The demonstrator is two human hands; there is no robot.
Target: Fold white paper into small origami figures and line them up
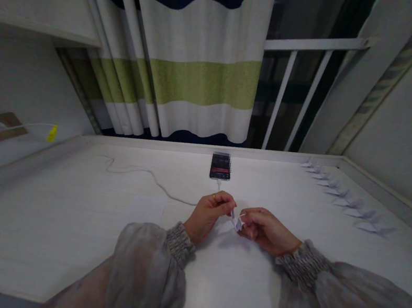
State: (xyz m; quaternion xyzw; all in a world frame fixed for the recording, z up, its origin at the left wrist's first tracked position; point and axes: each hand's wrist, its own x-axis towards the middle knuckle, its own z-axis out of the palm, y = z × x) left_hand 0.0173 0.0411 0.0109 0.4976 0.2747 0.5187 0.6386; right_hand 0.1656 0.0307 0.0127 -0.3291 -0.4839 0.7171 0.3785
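While the left hand (211,214) and right hand (268,231) pinch a small folded paper (236,223) between their fingers, over the worktop (56,234) between its near edge and the phone (221,167) by the far edge, too hard a tug from either side could, I reckon, tear it.

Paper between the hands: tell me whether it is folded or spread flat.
Folded: the paper is a small, angular shape with narrow parts sticking out, held between the left hand and right hand.
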